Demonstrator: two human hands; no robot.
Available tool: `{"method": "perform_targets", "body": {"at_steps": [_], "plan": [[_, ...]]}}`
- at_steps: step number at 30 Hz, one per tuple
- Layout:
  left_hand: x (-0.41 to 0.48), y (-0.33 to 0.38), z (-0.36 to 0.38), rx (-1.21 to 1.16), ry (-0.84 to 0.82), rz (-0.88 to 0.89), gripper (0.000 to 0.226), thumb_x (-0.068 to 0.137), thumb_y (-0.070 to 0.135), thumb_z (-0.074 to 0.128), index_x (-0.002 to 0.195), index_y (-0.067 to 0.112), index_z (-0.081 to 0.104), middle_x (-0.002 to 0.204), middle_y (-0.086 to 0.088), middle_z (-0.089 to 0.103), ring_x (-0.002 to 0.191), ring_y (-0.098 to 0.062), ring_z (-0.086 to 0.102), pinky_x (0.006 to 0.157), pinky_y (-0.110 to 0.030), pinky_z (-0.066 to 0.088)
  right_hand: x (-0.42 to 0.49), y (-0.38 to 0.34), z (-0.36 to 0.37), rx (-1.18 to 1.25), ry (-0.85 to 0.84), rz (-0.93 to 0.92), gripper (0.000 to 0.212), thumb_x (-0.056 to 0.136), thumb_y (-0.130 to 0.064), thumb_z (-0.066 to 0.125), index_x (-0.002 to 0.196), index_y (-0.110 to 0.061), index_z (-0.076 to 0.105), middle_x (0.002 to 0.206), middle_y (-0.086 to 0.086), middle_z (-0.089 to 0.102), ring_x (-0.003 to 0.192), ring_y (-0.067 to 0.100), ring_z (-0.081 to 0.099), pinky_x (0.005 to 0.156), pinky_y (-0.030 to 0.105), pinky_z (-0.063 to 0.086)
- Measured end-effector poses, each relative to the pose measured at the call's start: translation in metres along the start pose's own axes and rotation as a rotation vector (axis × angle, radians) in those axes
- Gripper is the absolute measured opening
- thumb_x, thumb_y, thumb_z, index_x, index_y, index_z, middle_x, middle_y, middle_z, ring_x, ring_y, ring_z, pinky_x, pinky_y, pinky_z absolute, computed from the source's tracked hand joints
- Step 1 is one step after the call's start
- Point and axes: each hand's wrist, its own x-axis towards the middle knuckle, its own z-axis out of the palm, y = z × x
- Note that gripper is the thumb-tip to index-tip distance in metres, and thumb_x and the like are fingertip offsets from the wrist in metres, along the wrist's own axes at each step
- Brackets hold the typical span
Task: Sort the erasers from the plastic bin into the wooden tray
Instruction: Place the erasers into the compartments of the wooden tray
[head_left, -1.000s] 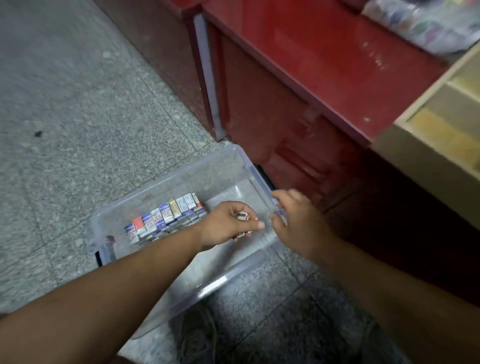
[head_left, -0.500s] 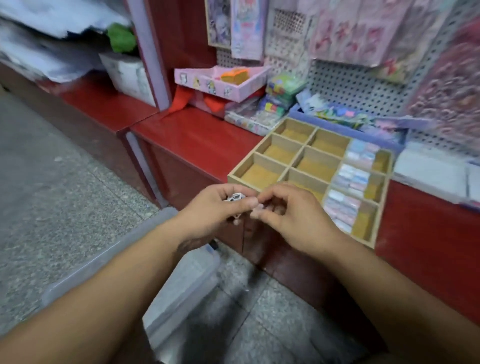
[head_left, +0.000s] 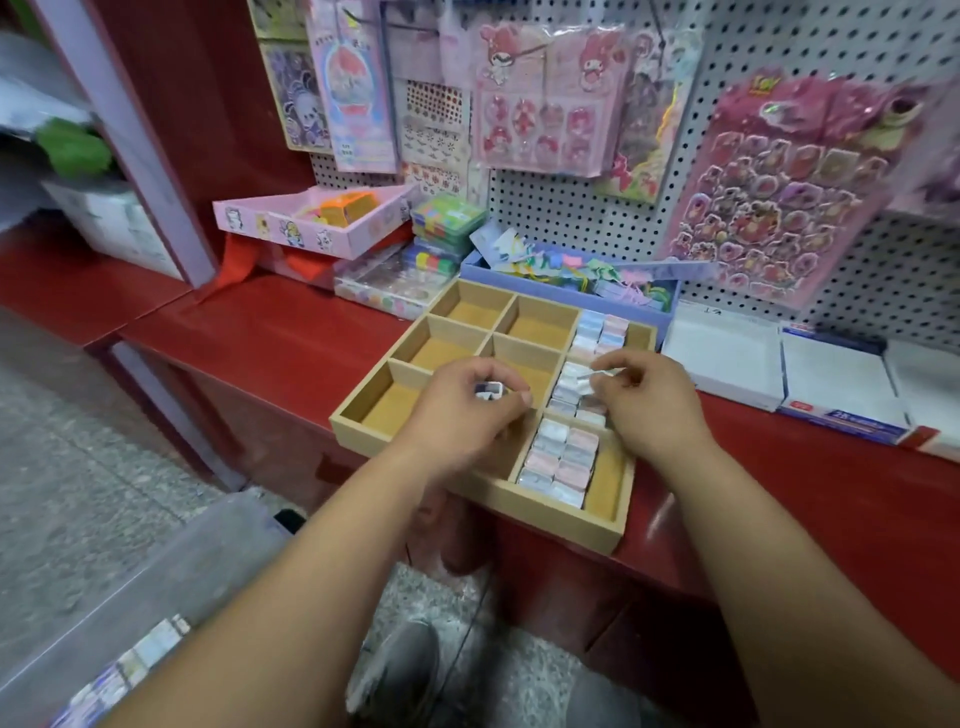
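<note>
1. Head view, setting: a red shelf (head_left: 270, 332) is seen under a pegboard (head_left: 571, 218) hung with sticker sheets. The wooden tray (head_left: 545, 514) is set at the shelf's front edge, probably so that it can be reached from the plastic bin (head_left: 171, 582), which stands on the floor at lower left.
2. Head view, hands: the left hand (head_left: 462, 415) is held over the tray's middle column with its fingers curled round a small eraser (head_left: 488, 389), judged to be kept as stock for placing. A pale eraser (head_left: 605, 373) appears to be pinched by the right hand (head_left: 649, 400) above the middle compartment of the right column, likely to be set into its row.
3. Head view, the goods: the tray erasers (head_left: 561, 457) are seen as small pale wrapped blocks, packed in double rows in the right column only. More are left in the bin as bin erasers (head_left: 130, 670).
</note>
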Motion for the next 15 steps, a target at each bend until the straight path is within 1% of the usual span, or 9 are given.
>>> {"method": "perform_targets", "body": {"at_steps": [2,4,5,8,9,11,13,15], "plan": [[0.015,-0.009,0.006,0.045,0.007,0.015,0.004,0.089,0.015,0.075,0.086,0.018,0.074,0.067,0.005,0.063,0.053,-0.008,0.052,0.053,-0.018,0.040,0.015,0.005,-0.002,-0.037,0.059,0.034,0.010,0.095,-0.019,0.066,0.089,-0.025,0.071,0.071,-0.009,0.061,0.058,0.003,0.056,0.057,0.023,0.039],[0.028,-0.017,0.011,0.045,-0.010,-0.003,0.008,0.092,0.015,0.071,0.094,0.021,0.075,0.074,0.005,0.063,0.051,-0.005,0.049,0.051,-0.018,0.039,0.026,0.012,-0.002,-0.066,0.086,0.054,0.013,0.095,-0.021,0.065,0.085,-0.026,0.070,0.074,-0.011,0.063,0.065,0.010,0.057,0.062,0.025,0.041],[0.034,-0.021,0.013,0.036,-0.029,-0.014,0.011,0.093,0.016,0.069,0.097,0.024,0.075,0.077,0.005,0.064,0.051,-0.003,0.049,0.051,-0.018,0.039,0.031,0.014,-0.002,-0.077,0.090,0.066,0.014,0.095,-0.022,0.064,0.084,-0.027,0.070,0.074,-0.011,0.063,0.066,0.011,0.057,0.065,0.026,0.042],[0.049,-0.030,0.016,0.017,-0.078,-0.025,0.017,0.094,0.020,0.068,0.106,0.030,0.074,0.094,0.005,0.068,0.069,-0.005,0.056,0.068,-0.025,0.044,0.048,0.015,0.000,-0.125,0.089,0.076,0.013,0.095,-0.024,0.063,0.086,-0.023,0.072,0.077,-0.009,0.066,0.071,0.011,0.059,0.071,0.028,0.043],[0.052,-0.033,0.017,0.012,-0.076,-0.018,0.020,0.093,0.019,0.069,0.110,0.029,0.072,0.094,0.006,0.068,0.071,-0.007,0.057,0.071,-0.028,0.045,0.053,0.014,0.000,-0.154,0.092,0.067,0.015,0.096,-0.024,0.061,0.088,-0.021,0.073,0.081,-0.007,0.067,0.074,0.014,0.060,0.072,0.028,0.044],[0.058,-0.036,0.020,-0.004,-0.054,-0.006,0.025,0.089,0.018,0.073,0.112,0.026,0.066,0.091,0.003,0.068,0.070,-0.010,0.058,0.070,-0.032,0.048,0.065,0.011,-0.001,-0.202,0.106,0.054,0.016,0.096,-0.024,0.060,0.089,-0.021,0.074,0.087,-0.006,0.069,0.081,0.017,0.062,0.075,0.031,0.048],[0.063,-0.036,0.023,-0.052,-0.038,-0.002,0.026,0.084,0.018,0.078,0.105,0.022,0.063,0.086,0.000,0.069,0.063,-0.012,0.056,0.064,-0.032,0.047,0.076,0.011,-0.001,-0.235,0.124,0.062,0.017,0.096,-0.025,0.060,0.087,-0.022,0.074,0.087,-0.004,0.071,0.083,0.021,0.063,0.077,0.033,0.052],[0.068,-0.033,0.025,-0.088,-0.032,0.006,0.021,0.084,0.014,0.080,0.097,0.021,0.064,0.073,0.005,0.067,0.053,-0.011,0.055,0.057,-0.029,0.044,0.085,0.015,0.000,-0.240,0.124,0.076,0.019,0.096,-0.025,0.062,0.083,-0.021,0.075,0.086,-0.002,0.073,0.084,0.023,0.064,0.078,0.035,0.053]]}}
